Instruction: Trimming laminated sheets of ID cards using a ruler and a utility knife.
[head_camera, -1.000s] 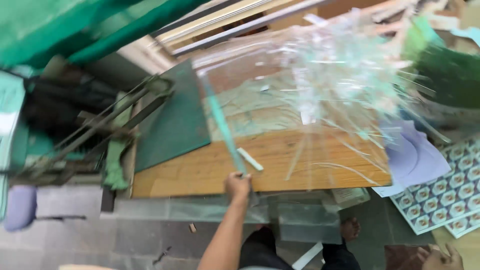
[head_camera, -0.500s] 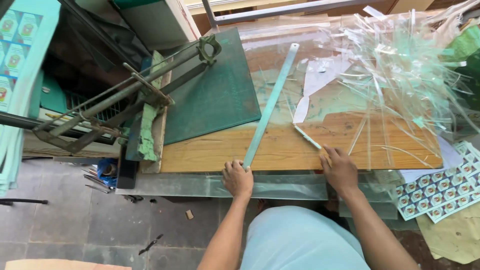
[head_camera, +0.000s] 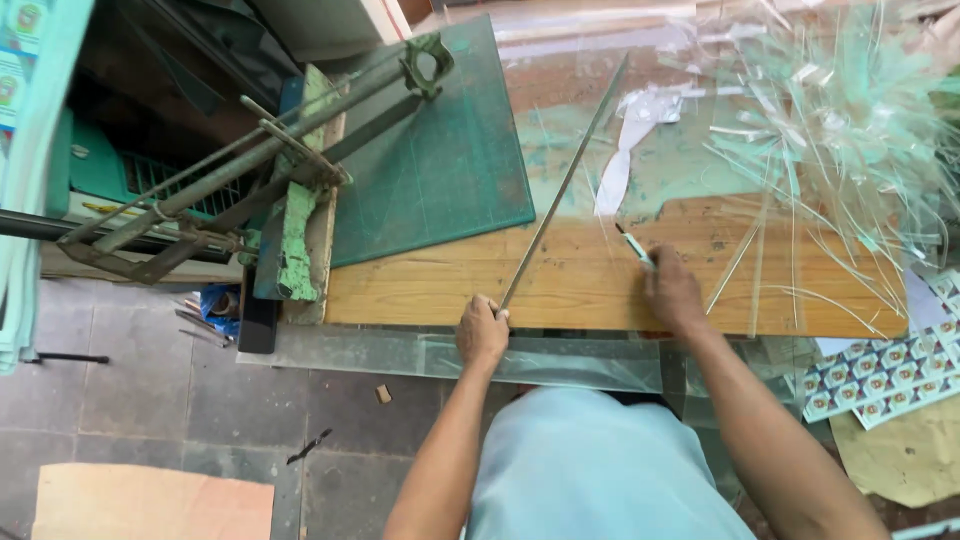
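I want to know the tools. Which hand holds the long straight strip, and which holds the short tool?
The left hand holds the near end of the long straight strip. The right hand holds the short pen-like tool.

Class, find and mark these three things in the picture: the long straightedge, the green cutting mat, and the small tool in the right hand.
Long straightedge (head_camera: 565, 180), head view, mid-length.
Green cutting mat (head_camera: 440, 170), head view, bare centre.
Small tool (head_camera: 635, 245), head view, shaft above the right hand.
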